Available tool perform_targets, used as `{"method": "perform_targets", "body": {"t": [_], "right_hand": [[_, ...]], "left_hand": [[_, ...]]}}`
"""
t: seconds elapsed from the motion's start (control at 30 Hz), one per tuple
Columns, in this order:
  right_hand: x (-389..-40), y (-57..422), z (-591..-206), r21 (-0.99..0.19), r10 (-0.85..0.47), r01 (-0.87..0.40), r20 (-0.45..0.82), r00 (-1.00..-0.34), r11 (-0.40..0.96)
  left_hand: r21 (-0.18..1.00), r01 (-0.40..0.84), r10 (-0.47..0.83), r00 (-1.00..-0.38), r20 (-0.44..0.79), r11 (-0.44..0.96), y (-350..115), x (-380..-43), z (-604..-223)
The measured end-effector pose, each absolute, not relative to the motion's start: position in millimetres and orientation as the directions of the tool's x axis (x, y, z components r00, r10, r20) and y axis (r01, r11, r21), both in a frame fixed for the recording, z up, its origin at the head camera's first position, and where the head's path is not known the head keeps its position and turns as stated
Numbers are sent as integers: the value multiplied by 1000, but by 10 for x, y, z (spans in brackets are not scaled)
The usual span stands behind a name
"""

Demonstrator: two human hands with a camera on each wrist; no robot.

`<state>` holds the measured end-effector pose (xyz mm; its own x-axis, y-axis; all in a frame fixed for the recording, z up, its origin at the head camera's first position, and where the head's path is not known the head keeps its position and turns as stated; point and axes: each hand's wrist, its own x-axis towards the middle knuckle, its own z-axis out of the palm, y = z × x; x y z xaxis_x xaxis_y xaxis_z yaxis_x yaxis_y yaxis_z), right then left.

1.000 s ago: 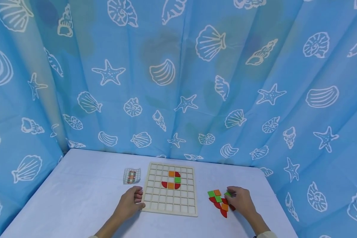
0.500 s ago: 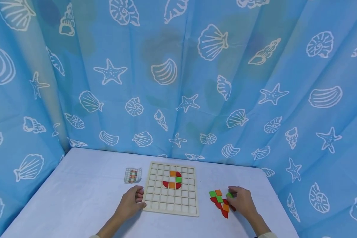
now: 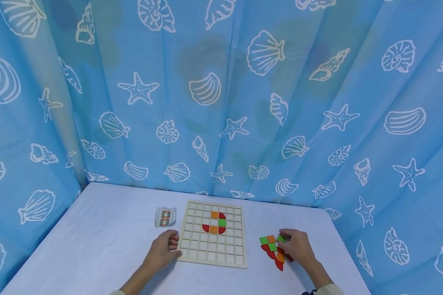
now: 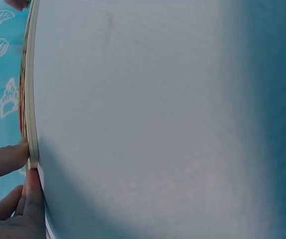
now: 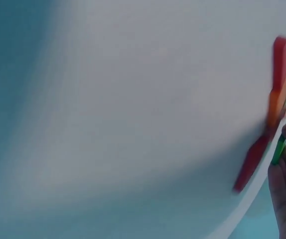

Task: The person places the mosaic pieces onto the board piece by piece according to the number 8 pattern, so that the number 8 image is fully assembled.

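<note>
A square pale wooden grid board [image 3: 211, 249] lies near the table's middle, with orange, green and red tiles [image 3: 214, 229] set in several cells near its centre. At its left edge my left hand [image 3: 164, 250] pinches the rim between thumb and finger; the left wrist view shows the fingers [image 4: 32, 191] right at the board's corner. To the right, my right hand [image 3: 298, 247] pinches a green square tile [image 5: 279, 149] by thumb and fingertips, close over a pile of loose tiles [image 3: 271, 255]. Part of that pile is hidden behind the hand.
A small card [image 3: 165, 217] printed with a gridded colour pattern lies left of the board, its corner slightly curled. All this rests on a white-covered table [image 3: 107, 229]. Blue curtains [image 3: 206, 123] with white shell prints stand behind and at both sides.
My right hand, with the green tile, shifts slightly left and away from me over the loose tiles. My left hand and the board stay put; the head view drifts a little.
</note>
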<state>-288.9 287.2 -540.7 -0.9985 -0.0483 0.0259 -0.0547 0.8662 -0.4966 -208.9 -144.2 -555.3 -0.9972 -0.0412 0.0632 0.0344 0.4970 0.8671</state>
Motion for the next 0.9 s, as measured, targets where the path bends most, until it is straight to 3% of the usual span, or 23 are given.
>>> {"method": "perform_targets", "body": {"t": [0.4, 0.63, 0.9], "right_hand": [[-3043, 2117, -5389, -571, -138, -189, 132, -982, 799], [-3149, 1666, -5291, -561, -282, -374, 246, -927, 738], [-3217, 1240, -5261, -606, -391, -442, 223, -893, 661]], "left_hand": [[888, 66, -33, -995, 91, 456, -1467, -2071, -5599], [886, 60, -33, -996, 84, 459, -1472, -2081, -5601], [886, 54, -34, -996, 79, 461, -1462, -2093, -5573]]}}
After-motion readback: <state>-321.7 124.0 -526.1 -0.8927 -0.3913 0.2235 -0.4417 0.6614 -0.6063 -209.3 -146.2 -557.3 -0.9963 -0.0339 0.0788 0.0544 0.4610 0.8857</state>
